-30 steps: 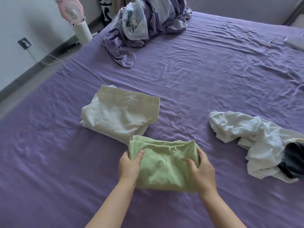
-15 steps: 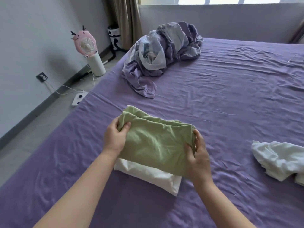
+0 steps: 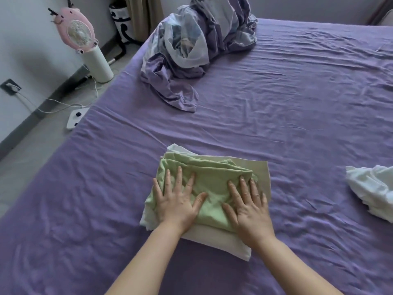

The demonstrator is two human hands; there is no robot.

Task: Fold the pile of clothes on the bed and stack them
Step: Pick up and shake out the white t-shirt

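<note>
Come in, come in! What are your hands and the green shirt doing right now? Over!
Left hand and right hand flat, no grip, pressing the green shirt. Green shirt folded on the cream garment. White clothes unfolded, off right.

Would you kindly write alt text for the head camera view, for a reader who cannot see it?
Both hands, left hand and right hand, press flat on a folded green garment stacked on a folded cream garment on a purple bed. Unfolded white clothes lie at the right edge, a crumpled quilt farther back, and a pink fan on the floor.

green garment (image 3: 212,184) on cream garment (image 3: 261,171), purple sheet (image 3: 276,103).
</note>
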